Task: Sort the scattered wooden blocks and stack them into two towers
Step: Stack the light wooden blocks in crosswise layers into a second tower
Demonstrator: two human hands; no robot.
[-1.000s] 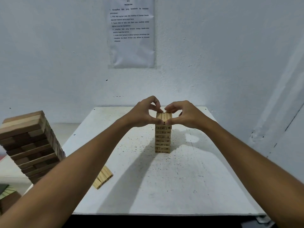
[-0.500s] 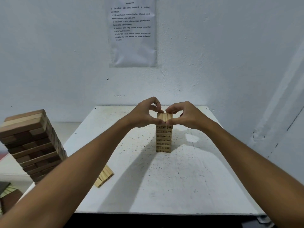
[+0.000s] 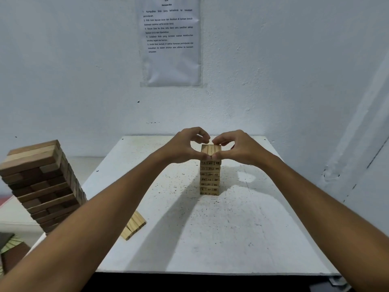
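Observation:
A small tower of pale numbered blocks [image 3: 209, 178] stands mid-table, several layers high. Its top layer [image 3: 211, 149] is three blocks side by side. My left hand [image 3: 185, 147] pinches that layer from the left, thumb at the near end and fingers curled over the far end. My right hand [image 3: 239, 147] pinches it the same way from the right. A larger tower of dark and light blocks [image 3: 40, 184] stands at the left edge. A few loose pale blocks [image 3: 134, 227] lie flat beside it, partly hidden by my left forearm.
The white speckled table [image 3: 210, 239] ends at a wall behind and on the right. A printed sheet [image 3: 170, 41] hangs on the back wall. A brown object [image 3: 12, 251] sits low at the left, off the table.
Both hands stay pinched on the small tower's top layer; only the view has shifted slightly.

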